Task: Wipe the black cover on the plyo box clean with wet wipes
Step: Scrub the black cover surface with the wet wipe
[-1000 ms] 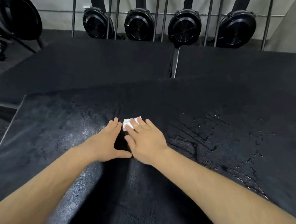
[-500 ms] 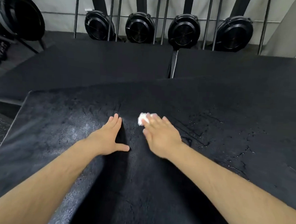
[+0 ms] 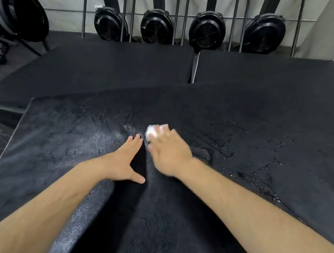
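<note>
My right hand (image 3: 168, 152) lies flat over a balled white wet wipe (image 3: 152, 132), fingers stretched out and pressing it down. It is blurred, so I can't say whether the thumb hooks the wad. My left hand (image 3: 124, 163) rests spread and relaxed just beside it, palm down, gripping nothing. Both are on the black cover (image 3: 63, 139) of the plyo box, near the middle of the frame. Wet streaks and beads show right of centre, so I judge that side has been gone over. A pale, dusty haze lies left of centre, and the lower part looks dry, so that looks left to do. Other dark boxes (image 3: 107, 64) and round black fans (image 3: 156, 27) fill the top.
</note>
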The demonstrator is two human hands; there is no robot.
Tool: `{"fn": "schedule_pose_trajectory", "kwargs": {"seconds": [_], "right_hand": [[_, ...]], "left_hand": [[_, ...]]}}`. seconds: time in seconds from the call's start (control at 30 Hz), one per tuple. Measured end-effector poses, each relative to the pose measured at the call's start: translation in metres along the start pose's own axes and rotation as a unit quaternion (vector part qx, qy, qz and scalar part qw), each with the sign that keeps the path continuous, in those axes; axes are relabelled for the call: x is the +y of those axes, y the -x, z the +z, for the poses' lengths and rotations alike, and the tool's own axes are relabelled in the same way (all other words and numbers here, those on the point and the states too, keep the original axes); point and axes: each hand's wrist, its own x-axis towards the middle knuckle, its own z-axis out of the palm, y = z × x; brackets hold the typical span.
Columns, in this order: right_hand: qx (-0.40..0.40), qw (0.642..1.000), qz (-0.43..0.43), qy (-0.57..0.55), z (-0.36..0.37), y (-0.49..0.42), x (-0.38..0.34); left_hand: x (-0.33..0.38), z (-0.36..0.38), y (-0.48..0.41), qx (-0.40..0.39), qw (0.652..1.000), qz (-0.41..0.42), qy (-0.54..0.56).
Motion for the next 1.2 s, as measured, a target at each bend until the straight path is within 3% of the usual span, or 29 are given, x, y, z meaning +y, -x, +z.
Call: {"fn": "schedule_pose_trajectory", "kwargs": {"seconds": [0.03, 0.1, 0.23, 0.27, 0.37, 0.43, 0.53, 0.6, 0.7, 0.77, 0.9, 0.93, 1.07, 1.2], "right_hand": [[-0.010, 0.998, -0.058, -0.019, 0.002, 0.019, -0.015], [-0.023, 0.997, -0.067, -0.031, 0.000, 0.027, -0.004], [0.014, 0.994, 0.112, 0.012, -0.003, -0.007, 0.035], [0.001, 0.993, 0.117, 0.004, -0.001, -0.005, 0.021], [-0.037, 0.998, -0.033, -0.039, 0.003, 0.038, -0.039], [-0.052, 0.994, -0.085, -0.053, -0.009, 0.049, -0.022], [0.003, 0.999, 0.031, 0.012, -0.019, 0.025, 0.040], [0.012, 0.995, 0.096, 0.023, -0.011, 0.025, 0.033], [-0.031, 0.997, -0.049, -0.043, 0.000, 0.061, -0.030], [-0.064, 0.991, -0.109, -0.047, -0.009, 0.066, -0.017], [-0.012, 0.996, 0.084, 0.017, -0.010, 0.050, 0.031], [-0.019, 0.996, 0.091, 0.004, -0.007, 0.054, 0.017], [-0.047, 0.995, -0.057, -0.070, -0.006, 0.085, -0.032], [-0.032, 0.995, 0.077, -0.062, -0.010, 0.074, 0.007]], "left_hand": [[-0.001, 0.001, -0.001, 0.004, 1.000, -0.005, 0.015], [-0.002, 0.002, 0.000, 0.006, 0.999, -0.021, 0.035], [0.001, -0.001, 0.000, -0.002, 0.999, -0.018, 0.051], [0.002, -0.001, 0.001, -0.004, 0.999, -0.014, 0.041], [0.002, 0.002, 0.000, 0.003, 1.000, 0.002, 0.018], [0.001, 0.004, 0.002, 0.007, 1.000, 0.009, 0.003], [-0.002, 0.007, 0.009, 0.002, 1.000, 0.014, -0.005], [-0.001, 0.009, 0.012, 0.001, 1.000, 0.011, 0.010], [-0.001, 0.013, 0.011, 0.010, 0.999, 0.037, 0.020], [-0.002, 0.015, 0.012, 0.005, 0.999, 0.038, 0.027], [-0.001, 0.026, 0.019, -0.012, 0.999, 0.030, 0.019], [0.002, 0.029, 0.018, -0.008, 0.999, 0.039, 0.017], [0.005, 0.037, 0.013, 0.012, 0.996, 0.083, -0.010], [0.008, 0.045, 0.023, 0.039, 0.993, 0.100, -0.049]]}}
